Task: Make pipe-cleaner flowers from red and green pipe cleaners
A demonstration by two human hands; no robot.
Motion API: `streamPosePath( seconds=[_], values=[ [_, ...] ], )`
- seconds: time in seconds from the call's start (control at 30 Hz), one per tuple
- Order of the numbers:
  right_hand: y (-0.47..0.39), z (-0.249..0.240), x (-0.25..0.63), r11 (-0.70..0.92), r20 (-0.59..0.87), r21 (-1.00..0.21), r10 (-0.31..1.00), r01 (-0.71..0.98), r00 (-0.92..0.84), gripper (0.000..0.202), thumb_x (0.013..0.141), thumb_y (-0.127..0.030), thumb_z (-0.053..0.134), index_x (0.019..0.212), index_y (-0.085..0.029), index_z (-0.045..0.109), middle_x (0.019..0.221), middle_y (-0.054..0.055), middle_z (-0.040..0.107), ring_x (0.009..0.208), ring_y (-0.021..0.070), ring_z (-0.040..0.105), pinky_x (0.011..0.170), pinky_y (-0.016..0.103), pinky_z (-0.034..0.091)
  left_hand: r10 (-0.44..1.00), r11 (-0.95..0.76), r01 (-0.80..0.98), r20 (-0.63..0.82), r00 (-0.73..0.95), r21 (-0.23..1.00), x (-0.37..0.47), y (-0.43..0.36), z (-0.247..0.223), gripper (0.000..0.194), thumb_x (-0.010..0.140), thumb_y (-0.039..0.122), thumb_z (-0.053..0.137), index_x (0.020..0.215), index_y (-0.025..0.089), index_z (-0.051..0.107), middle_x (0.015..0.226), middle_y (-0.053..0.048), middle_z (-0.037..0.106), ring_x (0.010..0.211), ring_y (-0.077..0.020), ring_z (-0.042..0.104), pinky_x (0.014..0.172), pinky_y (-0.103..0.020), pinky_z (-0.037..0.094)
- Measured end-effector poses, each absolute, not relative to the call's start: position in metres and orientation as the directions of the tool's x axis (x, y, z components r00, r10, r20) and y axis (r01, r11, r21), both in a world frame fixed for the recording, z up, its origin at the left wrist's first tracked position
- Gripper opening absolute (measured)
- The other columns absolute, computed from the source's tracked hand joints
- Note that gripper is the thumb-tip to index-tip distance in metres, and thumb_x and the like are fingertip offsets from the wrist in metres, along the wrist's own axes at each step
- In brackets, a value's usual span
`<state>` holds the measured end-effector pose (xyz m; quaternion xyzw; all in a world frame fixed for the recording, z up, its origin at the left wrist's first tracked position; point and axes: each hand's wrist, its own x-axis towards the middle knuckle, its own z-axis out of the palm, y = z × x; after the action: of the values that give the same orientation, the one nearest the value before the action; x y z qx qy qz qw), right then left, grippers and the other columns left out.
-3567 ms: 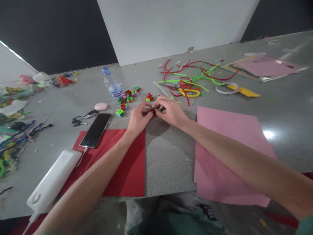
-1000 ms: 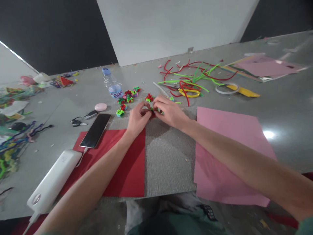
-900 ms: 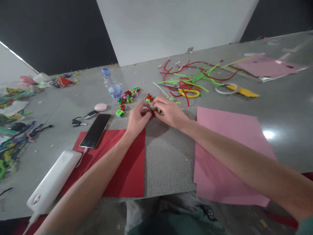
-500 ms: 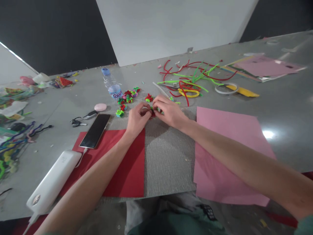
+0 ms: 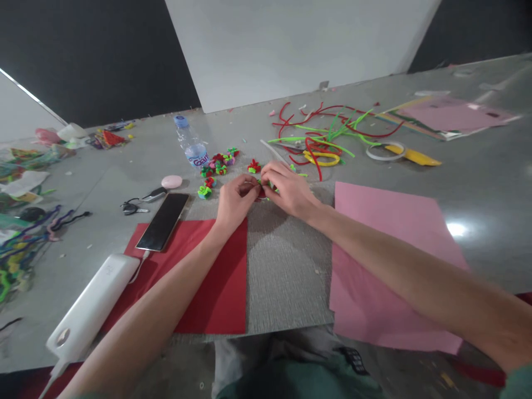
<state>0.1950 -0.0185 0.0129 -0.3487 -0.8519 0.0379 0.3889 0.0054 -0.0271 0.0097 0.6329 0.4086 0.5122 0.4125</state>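
My left hand [image 5: 236, 202] and my right hand [image 5: 288, 188] meet over the middle of the table. Both pinch a small red-and-green pipe-cleaner piece [image 5: 262, 194], mostly covered by the fingers. Just beyond them lies a red pipe-cleaner flower [image 5: 254, 165]. To the left is a cluster of finished-looking small flowers [image 5: 220, 162] in red, green and pink, with a green-and-blue one [image 5: 204, 192] closest to my left hand. Behind my right hand spreads a heap of red and green pipe cleaners [image 5: 328, 133], with yellow-handled scissors [image 5: 326, 159] among them.
Left of my hands are a water bottle [image 5: 192, 145], a phone [image 5: 163, 221], a white power bank [image 5: 93, 299] and keys [image 5: 132, 208]. Red paper [image 5: 220, 277] and pink paper [image 5: 382, 221] lie under my forearms. A tape roll [image 5: 385, 151] and yellow cutter [image 5: 418, 156] sit right.
Both hands stay pinched together at the same spot, with only slight finger movement around the small piece. The view has shifted very slightly.
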Motion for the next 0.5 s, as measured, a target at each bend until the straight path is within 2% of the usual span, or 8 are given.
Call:
streamPosePath(
  seconds=[0.5],
  values=[
    [-0.0171,0.0123,0.1938,0.76,0.653,-0.385,0.625,0.523,-0.428,0.012,0.1,-0.013,0.056,0.095,-0.025,0.057,0.115,0.01,0.067,0.109,0.0261,0.063,0.095,0.042,0.05,0.937,-0.33,0.089,0.315,0.154,0.94,0.0066,-0.0282,0.0114,0.009,0.081,0.019,0.069,0.088,0.021,0.064,0.069,0.003,0.071,0.063,-0.0114,0.071,0.064,-0.023,0.061]
  ],
)
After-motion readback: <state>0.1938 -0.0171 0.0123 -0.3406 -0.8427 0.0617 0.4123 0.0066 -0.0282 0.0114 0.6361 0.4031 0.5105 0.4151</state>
